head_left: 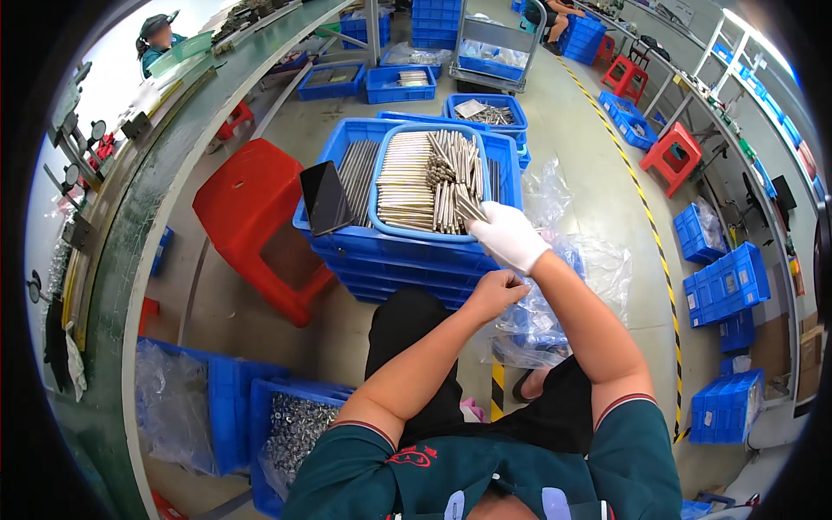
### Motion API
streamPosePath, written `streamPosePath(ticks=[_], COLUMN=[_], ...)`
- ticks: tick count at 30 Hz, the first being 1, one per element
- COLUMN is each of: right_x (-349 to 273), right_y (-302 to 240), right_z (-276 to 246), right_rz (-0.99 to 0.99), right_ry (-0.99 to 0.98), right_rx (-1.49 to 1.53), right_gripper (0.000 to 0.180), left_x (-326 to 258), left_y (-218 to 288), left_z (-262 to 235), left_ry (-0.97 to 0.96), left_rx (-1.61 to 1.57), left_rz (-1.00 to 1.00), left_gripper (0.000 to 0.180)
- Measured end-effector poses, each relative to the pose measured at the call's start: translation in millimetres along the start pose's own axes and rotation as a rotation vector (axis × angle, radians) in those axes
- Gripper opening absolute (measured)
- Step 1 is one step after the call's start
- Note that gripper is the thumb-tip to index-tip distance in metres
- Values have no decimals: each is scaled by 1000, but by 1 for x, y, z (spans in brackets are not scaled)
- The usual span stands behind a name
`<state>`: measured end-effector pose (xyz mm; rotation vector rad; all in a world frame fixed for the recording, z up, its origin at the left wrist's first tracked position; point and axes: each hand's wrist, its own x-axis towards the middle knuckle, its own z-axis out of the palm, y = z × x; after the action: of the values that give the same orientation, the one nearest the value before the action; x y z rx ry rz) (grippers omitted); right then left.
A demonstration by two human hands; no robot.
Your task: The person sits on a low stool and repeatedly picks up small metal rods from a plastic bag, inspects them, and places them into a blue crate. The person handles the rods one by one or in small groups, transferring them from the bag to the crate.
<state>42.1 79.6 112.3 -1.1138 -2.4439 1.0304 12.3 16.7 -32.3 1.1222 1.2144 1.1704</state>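
Note:
My right hand (511,239), in a white glove, is closed on a few slim metal rods (469,208) at the near right corner of a light blue tray (374,195). Neat rows of shiny metal rods (406,182) fill the tray's left side. On its right, more rods lie in a looser, crossed pile (452,165). My bare left hand (497,293) hovers nearer to me, below the right wrist, with curled fingers. Whatever may be between those fingers is hidden. The tray rests on a stack of blue crates (390,251), and darker rods show beside it in the top crate.
A black phone-like slab (326,199) leans at the crate's left edge. The red stool (251,217) stands left of the stack. Clear plastic bags (542,312) lie to the right. A crate of small metal parts (299,433) sits lower left, beside the long green-topped bench (113,347).

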Motion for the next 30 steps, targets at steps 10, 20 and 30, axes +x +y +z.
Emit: streamPosePath(ticks=[10, 20, 30], right_x=[67, 93, 85], right_y=[-35, -55, -69], right_z=[30, 44, 29], right_rz=[217, 294, 412], right_ry=[8, -88, -134], right_rx=[-657, -828, -711], right_gripper=[27, 31, 38], left_x=[-11, 21, -10], left_y=[5, -31, 1], left_z=[-10, 4, -13], left_ry=[66, 173, 83], left_rx=[55, 82, 53], left_rz=[148, 403, 166], left_gripper=[25, 38, 30])
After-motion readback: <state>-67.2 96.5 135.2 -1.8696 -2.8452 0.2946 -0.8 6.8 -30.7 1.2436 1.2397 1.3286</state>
